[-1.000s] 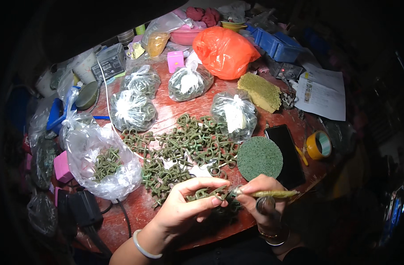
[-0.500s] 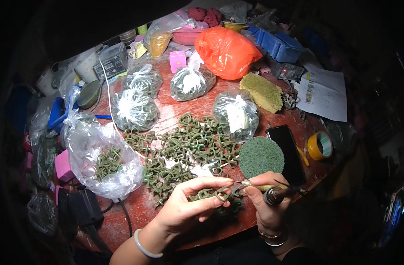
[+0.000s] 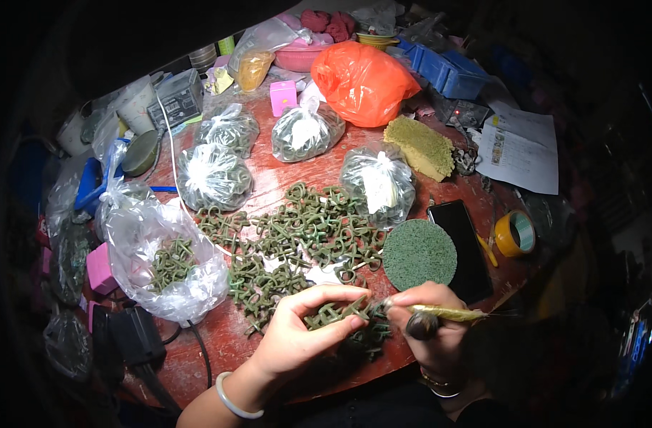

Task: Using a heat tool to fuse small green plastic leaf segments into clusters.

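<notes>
Hands both full: left hand [image 3: 297,327] pinches green pieces [image 3: 337,314] below-left of the round green pad [image 3: 419,251]. They look light, stiff, maybe brittle; I'd hold by the thicker edges, lightly. Bunch runs roughly left-right, toward right hand [image 3: 440,337]; single loops too jumbled to call. Right hand, just below pad, grips slim yellow-green stick [image 3: 449,312], near-level axis, plus dark handle [image 3: 422,326], end-on. Loose pile [image 3: 308,230] left of pad.
</notes>
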The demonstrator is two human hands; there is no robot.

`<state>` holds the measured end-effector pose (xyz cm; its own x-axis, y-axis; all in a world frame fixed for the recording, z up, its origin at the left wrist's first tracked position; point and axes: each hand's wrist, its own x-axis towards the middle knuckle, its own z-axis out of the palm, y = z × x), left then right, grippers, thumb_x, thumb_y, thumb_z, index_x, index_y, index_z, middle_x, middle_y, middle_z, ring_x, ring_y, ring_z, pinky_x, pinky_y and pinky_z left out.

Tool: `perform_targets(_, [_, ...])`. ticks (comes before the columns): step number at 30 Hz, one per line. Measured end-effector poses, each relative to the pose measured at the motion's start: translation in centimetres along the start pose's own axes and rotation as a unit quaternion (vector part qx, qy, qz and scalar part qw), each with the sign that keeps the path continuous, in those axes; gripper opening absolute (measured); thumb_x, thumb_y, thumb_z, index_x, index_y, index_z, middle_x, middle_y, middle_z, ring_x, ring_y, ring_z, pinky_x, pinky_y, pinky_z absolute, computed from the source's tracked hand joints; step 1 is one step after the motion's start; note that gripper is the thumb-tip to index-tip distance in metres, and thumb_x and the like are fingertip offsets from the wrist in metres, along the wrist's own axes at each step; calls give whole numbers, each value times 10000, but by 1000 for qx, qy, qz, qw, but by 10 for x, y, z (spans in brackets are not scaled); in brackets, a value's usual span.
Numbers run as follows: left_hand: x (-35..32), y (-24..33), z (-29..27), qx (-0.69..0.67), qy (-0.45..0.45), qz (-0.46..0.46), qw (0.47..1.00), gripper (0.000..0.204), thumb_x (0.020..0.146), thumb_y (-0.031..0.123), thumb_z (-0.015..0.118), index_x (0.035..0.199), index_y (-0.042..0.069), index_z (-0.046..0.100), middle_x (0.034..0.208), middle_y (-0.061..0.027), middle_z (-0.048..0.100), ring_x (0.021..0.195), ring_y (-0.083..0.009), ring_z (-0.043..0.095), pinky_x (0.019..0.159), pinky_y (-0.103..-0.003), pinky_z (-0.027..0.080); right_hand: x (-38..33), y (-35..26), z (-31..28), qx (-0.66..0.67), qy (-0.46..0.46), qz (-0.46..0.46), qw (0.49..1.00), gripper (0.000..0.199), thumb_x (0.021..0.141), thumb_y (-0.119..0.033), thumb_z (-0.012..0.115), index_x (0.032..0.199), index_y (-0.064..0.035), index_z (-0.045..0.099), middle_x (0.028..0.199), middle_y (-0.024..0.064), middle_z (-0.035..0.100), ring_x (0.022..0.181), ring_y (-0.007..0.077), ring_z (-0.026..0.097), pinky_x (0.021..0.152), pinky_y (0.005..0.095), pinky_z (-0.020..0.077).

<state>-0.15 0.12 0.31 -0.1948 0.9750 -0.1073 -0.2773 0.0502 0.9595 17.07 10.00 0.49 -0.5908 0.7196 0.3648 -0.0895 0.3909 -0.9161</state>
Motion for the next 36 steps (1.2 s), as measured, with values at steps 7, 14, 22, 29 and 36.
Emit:
perform_targets(7, [-1,-9,1,-10,0,8,1000,354,820,58,701,1156,-10,612,1079,-63,638,963,-103,558,893,-263,440,5,5,5,-34,-41,-47,997,240,816,23,680,1039,3,595,928,119,678,830,162,674,730,264,532])
perform_targets(14, [-3,3,3,-39,-15,-67,997,351,867,57,651,1206,9,576,960,-14,592,900,-74,590,636,-183,471,9,-2,7,-17,26,17,999,204,823,57,638,1019,34,583,934,102,659,845,125,641,768,251,508])
perform_targets(22, [-3,6,4,-96,-29,-111,989,326,872,97,661,1181,30,584,933,-1,577,800,-67,606,511,-166,413,8,6,7,87,1,77,993,179,860,47,618,1029,27,564,912,81,651,830,108,632,746,239,505])
perform_targets(29, [-3,6,1,-117,-14,-144,983,287,873,105,661,1140,34,582,876,-38,629,553,-39,501,471,-170,376,7,2,13,24,39,55,997,140,839,36,646,972,34,600,859,74,633,738,107,622,669,228,507])
perform_targets(36, [-1,2,-2,-197,12,-148,969,263,889,110,635,1131,33,566,856,-83,646,528,-42,487,439,-173,348,-2,-5,-2,7,32,40,999,172,844,-30,674,1001,17,623,889,89,661,768,100,623,698,234,498])
